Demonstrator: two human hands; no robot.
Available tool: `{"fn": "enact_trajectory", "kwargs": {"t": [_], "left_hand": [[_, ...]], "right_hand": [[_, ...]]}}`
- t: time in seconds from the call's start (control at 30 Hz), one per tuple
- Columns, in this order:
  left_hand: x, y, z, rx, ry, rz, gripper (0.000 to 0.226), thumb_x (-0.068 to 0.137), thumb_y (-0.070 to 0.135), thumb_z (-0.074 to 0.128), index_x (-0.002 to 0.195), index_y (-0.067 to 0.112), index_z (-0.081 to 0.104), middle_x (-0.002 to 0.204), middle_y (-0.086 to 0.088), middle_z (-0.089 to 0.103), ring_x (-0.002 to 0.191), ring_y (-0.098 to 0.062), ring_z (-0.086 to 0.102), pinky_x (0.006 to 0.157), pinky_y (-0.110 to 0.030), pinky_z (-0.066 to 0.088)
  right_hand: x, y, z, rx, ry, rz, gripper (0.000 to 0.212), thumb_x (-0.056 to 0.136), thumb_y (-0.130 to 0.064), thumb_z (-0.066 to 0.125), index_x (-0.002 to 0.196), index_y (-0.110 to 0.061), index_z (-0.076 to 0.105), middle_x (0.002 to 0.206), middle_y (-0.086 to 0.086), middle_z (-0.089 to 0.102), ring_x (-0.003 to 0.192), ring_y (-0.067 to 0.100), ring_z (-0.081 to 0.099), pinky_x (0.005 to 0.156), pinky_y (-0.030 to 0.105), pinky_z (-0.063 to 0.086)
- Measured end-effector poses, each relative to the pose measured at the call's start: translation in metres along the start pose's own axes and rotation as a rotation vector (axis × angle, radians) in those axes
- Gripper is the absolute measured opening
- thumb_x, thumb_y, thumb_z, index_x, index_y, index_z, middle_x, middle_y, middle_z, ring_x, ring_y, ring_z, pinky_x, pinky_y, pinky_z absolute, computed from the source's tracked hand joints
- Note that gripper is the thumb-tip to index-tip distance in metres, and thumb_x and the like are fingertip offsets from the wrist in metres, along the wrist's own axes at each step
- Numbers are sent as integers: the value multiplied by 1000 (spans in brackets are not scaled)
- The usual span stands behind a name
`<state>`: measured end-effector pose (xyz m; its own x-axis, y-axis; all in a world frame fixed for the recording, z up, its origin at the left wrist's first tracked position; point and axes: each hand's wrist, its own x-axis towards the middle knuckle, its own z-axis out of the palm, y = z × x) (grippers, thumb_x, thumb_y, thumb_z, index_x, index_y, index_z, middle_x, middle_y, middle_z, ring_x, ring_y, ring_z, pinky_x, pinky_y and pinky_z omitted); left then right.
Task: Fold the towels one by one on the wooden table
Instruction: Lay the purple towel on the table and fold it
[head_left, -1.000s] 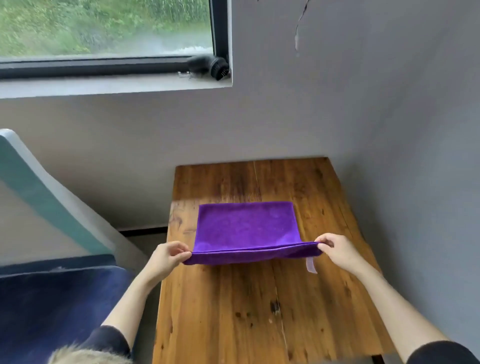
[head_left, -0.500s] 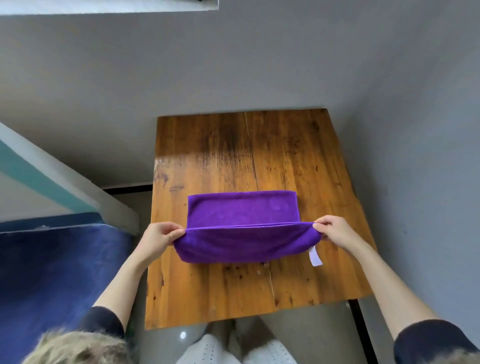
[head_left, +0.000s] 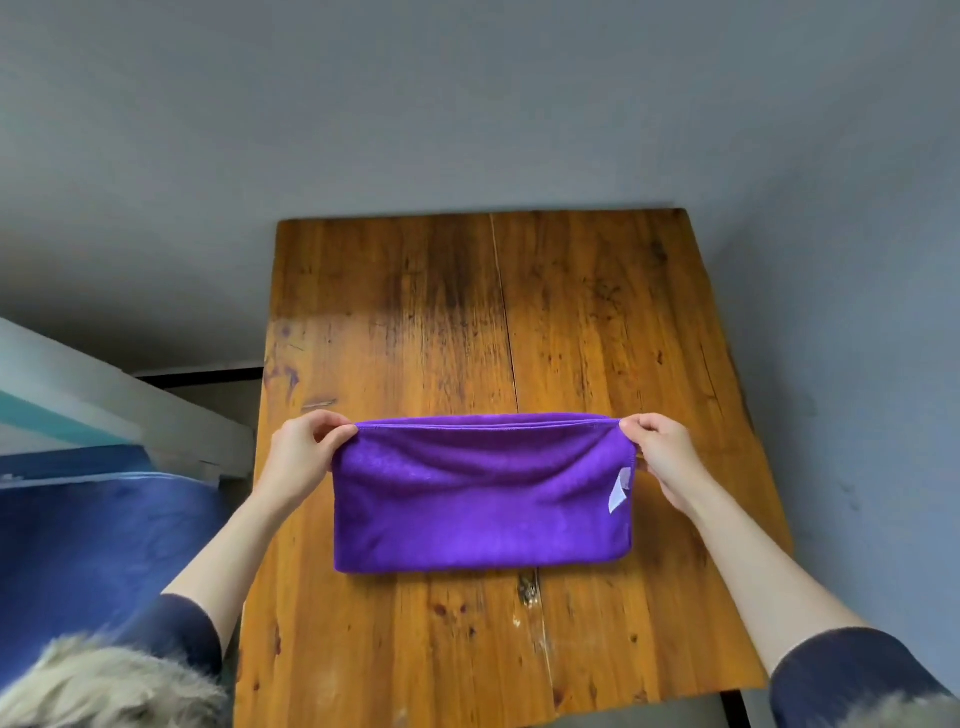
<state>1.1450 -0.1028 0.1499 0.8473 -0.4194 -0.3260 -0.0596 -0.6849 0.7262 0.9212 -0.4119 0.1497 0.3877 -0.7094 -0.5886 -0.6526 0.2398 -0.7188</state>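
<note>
I am seeing the left grip (head_left: 304, 452) and the right grip (head_left: 660, 457) each pinching a far corner of the purple towel (head_left: 480, 512), now carried farther from me than half a second ago. The near layer has been doubled over, hiding the panel behind. Between the grips the soft, fuzzy cloth is sagging; a white tag (head_left: 619, 489) is showing beside the right grip. Beneath, the scuffed wooden bench (head_left: 467, 312) is lying bare.

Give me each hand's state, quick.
Left hand: pinching the purple towel's top left corner.
Right hand: pinching its top right corner.
</note>
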Motion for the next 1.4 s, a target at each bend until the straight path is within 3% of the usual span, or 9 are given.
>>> {"fn": "enact_trajectory", "kwargs": {"t": [0.23,0.43,0.57,0.67,0.73,0.87,1.0,1.13,1.4], "left_hand": [[24,-19,17,85,0,-29,10,89,19,61,80,19,65,79,5,64,70,-4,55,64,-23,40],[37,-28,30,155,4,-37,11,90,22,60,85,15,67,82,2,64,79,-12,56,72,-25,37],[35,-25,35,227,86,-33,9,90,18,57,93,10,61,90,-6,59,85,-23,55,73,-31,39],[18,-19,43,390,245,69,20,90,9,53,110,5,56,105,-18,54,98,-35,52,80,-46,43],[-2,-13,57,499,267,249,29,87,8,51,115,5,56,115,-20,54,107,-40,50,86,-50,41],[-34,-9,104,702,-18,546,46,89,27,40,132,15,51,144,-12,43,134,-36,37,107,-58,27],[-27,-14,131,797,-107,522,55,92,45,33,142,25,38,152,-6,29,141,-32,23,112,-60,11],[-9,-32,123,831,-46,476,57,92,51,28,146,31,26,156,-3,20,144,-29,14,114,-56,3],[-2,-45,106,832,-10,441,56,95,47,19,148,27,20,157,-6,15,145,-27,9,117,-50,3]], "right_hand": [[31,13,20,-184,83,-91,9,95,-13,49,96,-10,57,98,11,60,90,22,55,74,29,43],[47,23,32,-289,161,-87,16,93,-15,52,99,-5,62,100,12,64,96,27,58,84,39,48],[40,23,38,-290,251,-106,20,94,-16,52,107,-4,61,109,14,62,101,26,58,80,30,46],[13,25,47,-414,425,-302,29,93,-16,52,119,-4,56,122,15,53,113,29,51,92,34,40],[-12,35,64,-583,379,-542,35,91,-11,54,125,-1,53,130,18,50,123,34,46,103,45,36],[-43,61,105,-948,114,-847,45,93,-25,44,134,-7,49,144,13,42,137,30,34,110,57,26],[-30,67,125,-1118,57,-844,53,94,-39,35,140,-13,42,149,10,35,139,28,29,111,56,20],[-4,75,108,-1136,87,-797,56,94,-42,36,144,-18,33,153,9,27,143,27,20,114,54,12],[-3,74,104,-1117,116,-681,60,94,-45,29,148,-21,19,157,9,13,145,27,7,116,53,2]]}}
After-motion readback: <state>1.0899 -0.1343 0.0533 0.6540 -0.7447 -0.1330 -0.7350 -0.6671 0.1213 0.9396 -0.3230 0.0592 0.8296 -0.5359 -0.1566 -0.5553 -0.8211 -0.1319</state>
